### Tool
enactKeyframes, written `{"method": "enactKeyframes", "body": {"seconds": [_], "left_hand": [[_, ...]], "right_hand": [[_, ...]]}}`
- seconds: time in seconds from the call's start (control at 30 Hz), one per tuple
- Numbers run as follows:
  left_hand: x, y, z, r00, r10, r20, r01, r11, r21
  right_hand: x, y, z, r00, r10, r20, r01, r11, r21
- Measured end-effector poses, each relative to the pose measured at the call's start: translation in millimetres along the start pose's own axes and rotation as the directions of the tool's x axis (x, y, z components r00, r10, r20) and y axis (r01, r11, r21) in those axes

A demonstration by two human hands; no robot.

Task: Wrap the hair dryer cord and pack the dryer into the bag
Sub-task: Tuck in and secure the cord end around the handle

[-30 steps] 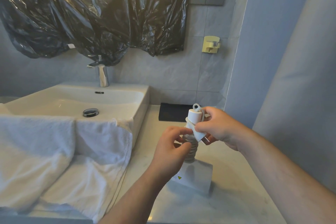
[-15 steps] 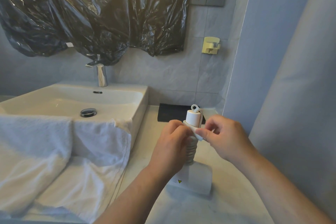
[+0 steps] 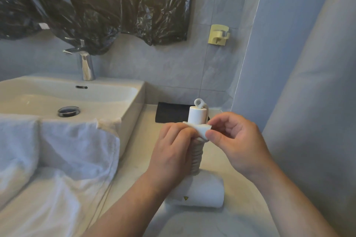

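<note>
While left grip (image 3: 171, 152) holds the hair dryer (image 3: 202, 192), right grip (image 3: 237, 140) pinches its strap (image 3: 202, 130) beside the sink (image 3: 133, 106).

The left hand (image 3: 173, 152) curls in a grip, knuckles up. The right hand (image 3: 237, 140) pinches thumb to forefinger beside it.

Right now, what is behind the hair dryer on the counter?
A flat black item lies against the wall behind the hair dryer. The dryer's upright handle hides its right part.
</note>
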State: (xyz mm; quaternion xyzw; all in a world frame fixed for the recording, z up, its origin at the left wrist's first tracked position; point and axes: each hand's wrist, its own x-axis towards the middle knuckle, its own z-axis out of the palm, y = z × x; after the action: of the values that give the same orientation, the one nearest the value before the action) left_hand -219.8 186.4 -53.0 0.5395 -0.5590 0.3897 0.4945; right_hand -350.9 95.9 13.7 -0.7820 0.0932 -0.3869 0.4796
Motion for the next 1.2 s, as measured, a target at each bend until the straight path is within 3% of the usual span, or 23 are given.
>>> {"method": "enactKeyframes", "body": {"seconds": [0.23, 0.4, 0.53, 0.63, 0.73, 0.9, 0.97, 1.2], "left_hand": [[8, -37, 19, 0.998, 0.06, 0.01, -0.06, 0.996, 0.066], [10, -52, 31, 0.998, -0.066, -0.012, 0.066, 0.998, 0.008], [10, -61, 27, 0.993, -0.113, 0.017, 0.113, 0.992, -0.052], [6, -67, 23, 0.983, -0.135, 0.121, 0.148, 0.983, -0.106], [1, -66, 27, 0.978, -0.158, 0.135, 0.176, 0.975, -0.134], [0, -63, 31, 0.981, -0.142, 0.132, 0.146, 0.989, -0.023], [-1, -59, 32, 0.98, -0.129, 0.151, 0.125, 0.992, 0.031], [-6, -63, 34, 0.942, -0.226, 0.247, 0.236, 0.972, -0.013]], "right_hand": [[37, 29, 5, 0.993, 0.001, 0.118, -0.011, 0.997, 0.082], [59, 52, 13, 0.982, 0.046, 0.186, -0.093, 0.962, 0.257], [64, 65, 19, 0.985, 0.009, 0.171, -0.064, 0.946, 0.318], [62, 70, 21, 0.987, -0.019, 0.157, -0.028, 0.957, 0.29], [59, 73, 23, 0.994, -0.036, 0.103, 0.008, 0.964, 0.267], [56, 76, 25, 0.999, -0.008, 0.032, 0.0, 0.966, 0.26], [55, 75, 24, 0.998, 0.001, 0.063, -0.016, 0.972, 0.233], [53, 80, 18, 0.979, 0.068, 0.194, -0.1, 0.982, 0.162]]}}
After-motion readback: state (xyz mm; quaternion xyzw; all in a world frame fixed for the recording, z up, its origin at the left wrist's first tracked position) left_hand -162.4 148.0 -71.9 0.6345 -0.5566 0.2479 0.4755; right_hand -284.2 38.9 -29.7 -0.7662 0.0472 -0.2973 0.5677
